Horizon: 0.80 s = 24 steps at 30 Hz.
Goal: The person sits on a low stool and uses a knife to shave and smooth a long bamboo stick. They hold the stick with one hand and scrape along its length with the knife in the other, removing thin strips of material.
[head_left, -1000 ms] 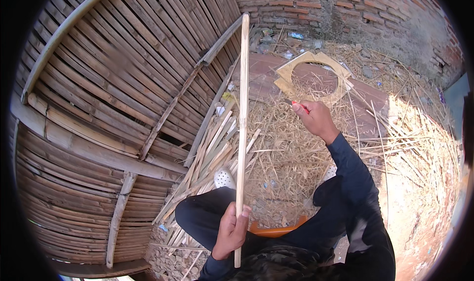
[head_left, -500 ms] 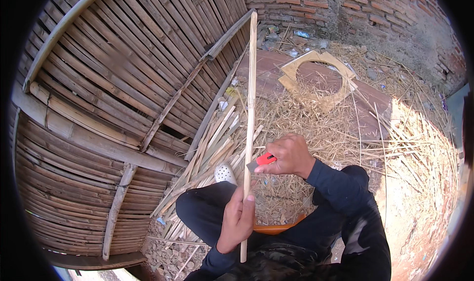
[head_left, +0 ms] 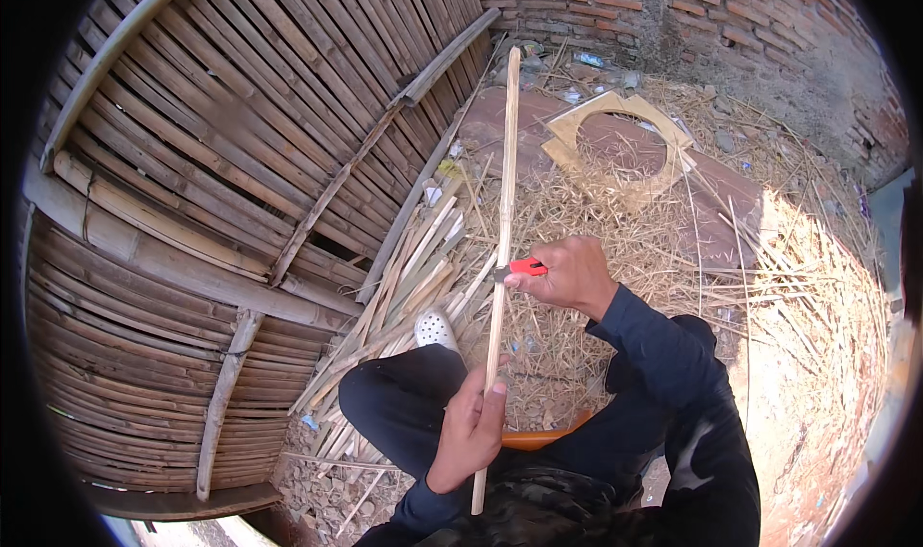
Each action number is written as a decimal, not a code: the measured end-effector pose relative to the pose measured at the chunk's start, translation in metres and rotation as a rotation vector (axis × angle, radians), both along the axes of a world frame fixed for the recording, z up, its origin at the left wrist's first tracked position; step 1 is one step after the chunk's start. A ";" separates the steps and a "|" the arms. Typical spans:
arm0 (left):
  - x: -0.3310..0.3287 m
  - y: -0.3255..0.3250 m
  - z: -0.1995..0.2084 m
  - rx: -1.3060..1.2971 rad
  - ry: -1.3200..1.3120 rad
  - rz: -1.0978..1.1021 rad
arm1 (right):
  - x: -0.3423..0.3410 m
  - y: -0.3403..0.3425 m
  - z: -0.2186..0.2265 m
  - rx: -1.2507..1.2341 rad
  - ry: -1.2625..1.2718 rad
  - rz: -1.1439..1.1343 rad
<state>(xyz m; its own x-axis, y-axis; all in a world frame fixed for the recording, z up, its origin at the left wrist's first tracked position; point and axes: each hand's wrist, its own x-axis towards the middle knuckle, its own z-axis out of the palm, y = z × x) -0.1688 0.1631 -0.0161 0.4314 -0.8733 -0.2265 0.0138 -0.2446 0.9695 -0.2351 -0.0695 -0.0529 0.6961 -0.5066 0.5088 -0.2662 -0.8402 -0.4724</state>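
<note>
A long, pale bamboo strip [head_left: 510, 162] points away from me, its near end by my lap. My left hand [head_left: 469, 432] is closed around its lower part, thumb along the top. Farther up, my right hand [head_left: 569, 273] grips a red-handled utility knife [head_left: 528, 266]. The knife's short dark blade lies against the strip near its middle. My right fingers wrap the handle and hide part of it.
Split bamboo strips [head_left: 404, 287] lie in a pile at the left, beside my white clog [head_left: 436, 330]. Shavings [head_left: 586, 230] cover the ground ahead. A board with a round hole [head_left: 567, 129] lies farther off. A bamboo slat wall [head_left: 240, 114] rises at left, a brick wall [head_left: 596, 9] behind.
My right hand and the knife have moved away from me along the strip. The strip's far end has shifted slightly right and lower, while my left hand keeps its hold.
</note>
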 end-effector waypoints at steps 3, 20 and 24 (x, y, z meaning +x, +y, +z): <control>-0.002 0.000 0.011 0.001 0.045 0.029 | 0.001 0.017 0.001 -0.003 -0.006 0.070; -0.012 0.050 0.008 0.023 -0.025 -0.192 | -0.049 -0.160 -0.021 0.283 0.112 -0.831; -0.008 0.049 -0.001 -0.024 0.019 -0.120 | -0.047 -0.126 -0.009 0.319 -0.067 -0.536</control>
